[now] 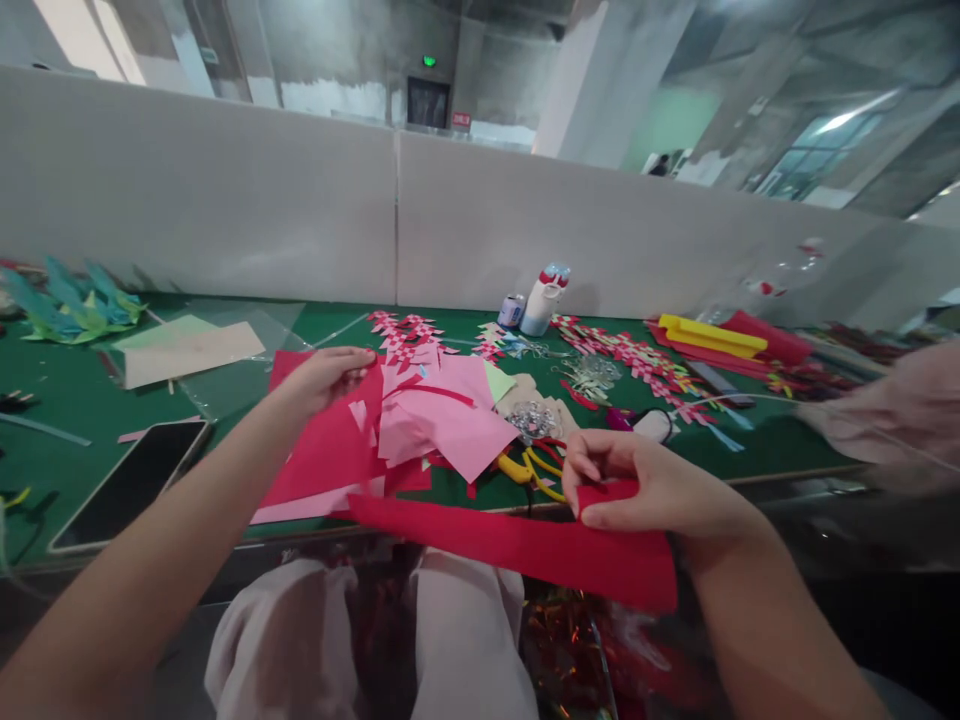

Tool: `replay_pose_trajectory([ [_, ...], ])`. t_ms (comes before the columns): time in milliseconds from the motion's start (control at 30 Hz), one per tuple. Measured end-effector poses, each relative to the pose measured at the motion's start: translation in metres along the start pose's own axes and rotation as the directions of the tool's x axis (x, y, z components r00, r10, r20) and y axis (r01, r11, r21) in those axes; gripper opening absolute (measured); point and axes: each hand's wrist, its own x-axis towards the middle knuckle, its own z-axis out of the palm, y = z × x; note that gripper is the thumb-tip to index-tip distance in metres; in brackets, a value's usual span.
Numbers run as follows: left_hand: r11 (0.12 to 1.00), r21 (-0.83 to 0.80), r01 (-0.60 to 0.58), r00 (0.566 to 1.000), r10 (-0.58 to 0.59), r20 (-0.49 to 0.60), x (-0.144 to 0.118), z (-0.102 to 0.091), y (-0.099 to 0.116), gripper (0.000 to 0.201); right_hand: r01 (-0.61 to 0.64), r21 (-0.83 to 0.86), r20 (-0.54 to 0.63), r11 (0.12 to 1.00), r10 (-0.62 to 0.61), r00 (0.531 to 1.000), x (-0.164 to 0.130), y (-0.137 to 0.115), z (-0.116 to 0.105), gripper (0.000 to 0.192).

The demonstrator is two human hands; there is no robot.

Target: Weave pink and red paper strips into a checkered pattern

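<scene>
My right hand (637, 485) pinches a long sheet of red paper (517, 545), which hangs slanting over my lap at the table's front edge. My left hand (337, 370) is closed above a flat red sheet (322, 440) on the table. From its fingertips a narrow red paper strip, blurred by motion, seems to run down towards the held sheet's left end. Between the hands lies a pile of pink paper pieces (442, 420). Yellow-handled pliers (517, 468) rest just left of my right hand, near a heap of small metallic bits (534, 420).
A phone (135, 480) lies at the left, near pale sheets (191, 350) and blue-green folded paper (71, 300). A bottle (546, 300) and a can (511, 310) stand before the partition (465, 220). Red-and-pink woven strands (630, 355) and a yellow roll (712, 337) lie right; another person's sleeve (892, 410) is beyond.
</scene>
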Motion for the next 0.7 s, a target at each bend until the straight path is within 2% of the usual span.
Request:
replay_pose_trajectory([
  [100, 0.998, 0.031, 0.05, 0.996, -0.048, -0.072, 0.037, 0.016, -0.022, 0.035, -0.03, 0.002, -0.035, 1.0, 0.03, 0.999, -0.005, 0.013, -0.012, 0.039],
  [167, 0.997, 0.057, 0.059, 0.991, -0.051, -0.121, 0.053, 0.023, -0.035, 0.039, -0.051, -0.013, -0.048, 0.999, 0.05, 0.998, -0.006, 0.021, -0.018, 0.039],
  [300, 0.981, 0.189, 0.047, 0.986, -0.015, -0.167, 0.069, 0.027, -0.056, 0.039, -0.084, -0.039, -0.054, 0.996, 0.082, 0.995, -0.007, 0.035, -0.026, 0.039],
  [400, 0.925, 0.38, 0.018, 0.984, 0.05, -0.169, 0.071, 0.022, -0.064, 0.038, -0.088, -0.018, -0.035, 0.996, 0.087, 0.996, -0.005, 0.043, -0.029, 0.04],
  [467, 0.843, 0.537, -0.026, 0.977, 0.136, -0.166, 0.069, 0.017, -0.066, 0.039, -0.092, 0.005, -0.014, 0.996, 0.092, 0.996, -0.003, 0.046, -0.029, 0.039],
  [533, 0.723, 0.684, -0.097, 0.96, 0.25, -0.127, 0.065, 0.013, -0.066, 0.041, -0.091, 0.029, 0.014, 0.995, 0.091, 0.996, -0.001, 0.047, -0.028, 0.038],
  [600, 0.581, 0.792, -0.188, 0.943, 0.333, -0.021, 0.059, 0.012, -0.066, 0.036, -0.087, 0.051, 0.04, 0.995, 0.085, 0.996, 0.002, 0.046, -0.026, 0.037],
  [700, 0.367, 0.88, -0.301, 0.916, 0.368, 0.16, 0.048, 0.014, -0.066, 0.024, -0.079, 0.077, 0.067, 0.994, 0.074, 0.995, 0.006, 0.043, -0.023, 0.036],
])
